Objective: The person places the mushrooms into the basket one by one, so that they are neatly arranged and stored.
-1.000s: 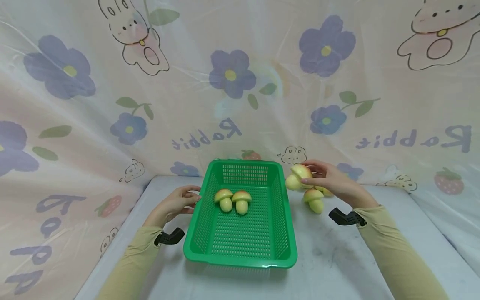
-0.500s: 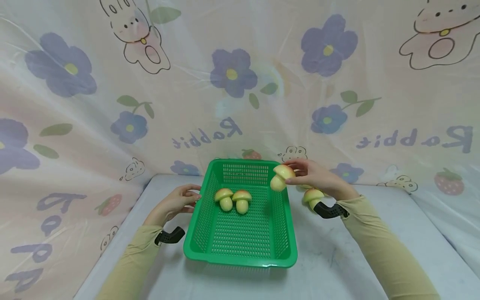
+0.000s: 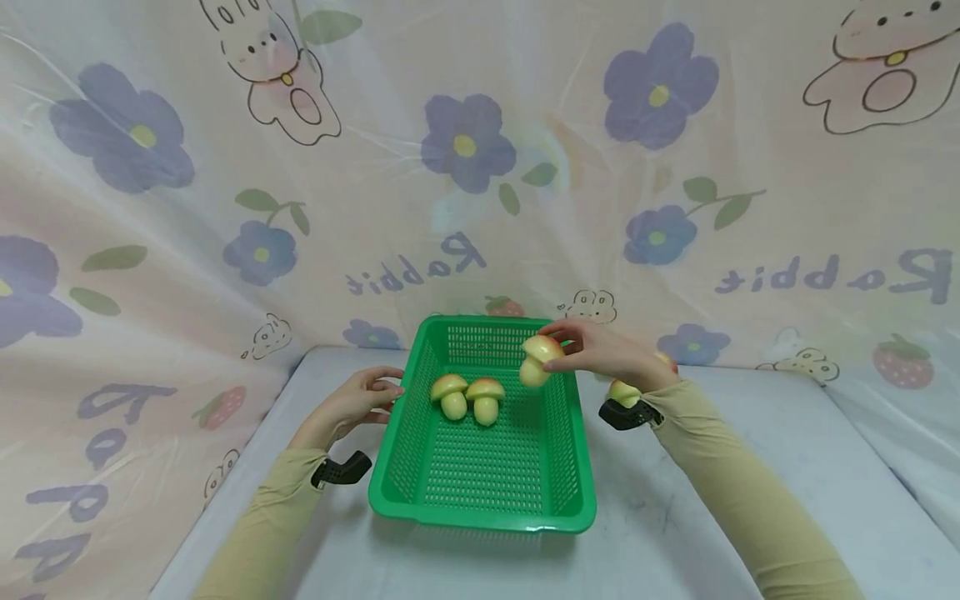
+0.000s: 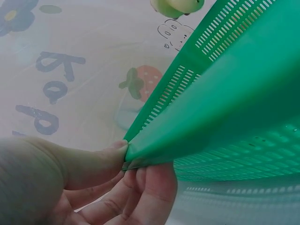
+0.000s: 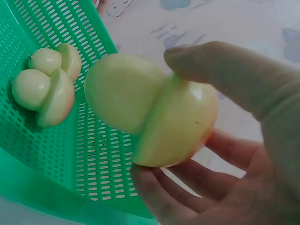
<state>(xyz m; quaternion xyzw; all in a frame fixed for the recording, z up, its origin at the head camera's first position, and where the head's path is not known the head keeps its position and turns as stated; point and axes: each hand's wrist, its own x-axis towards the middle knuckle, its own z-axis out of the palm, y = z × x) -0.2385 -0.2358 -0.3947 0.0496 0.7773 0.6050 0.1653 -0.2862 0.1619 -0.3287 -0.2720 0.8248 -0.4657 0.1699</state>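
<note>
**Third mushroom held over the basket's right wall**

The right hand (image 3: pixel 607 354) pinches a yellow-green toy mushroom with a reddish-tinged cap (image 3: pixel 537 358), thumb over the top of the cap and fingers curled beneath it, as the right wrist view shows closely (image 5: pixel 150 117). In the head view the piece sits just right of centre in the frame, above the upper right part of the green perforated plastic basket (image 3: pixel 480 508), stem pointing down and to the left.

The left hand (image 3: pixel 352 404) grips the basket's left rim; the left wrist view shows thumb and fingers (image 4: pixel 93 164) pinching the edge of the wall.

Two more toy mushrooms (image 3: pixel 468 398) stand side by side, touching, on the basket floor near the frame's centre. Another toy mushroom (image 3: pixel 624 392) lies on the pale grey table (image 3: pixel 750 500), partly hidden behind the right wrist.

The step in hand looks like carrying a mushroom into the basket. The next move would call for lowering it toward the floor beside the pair and loosening the pinch.
</note>
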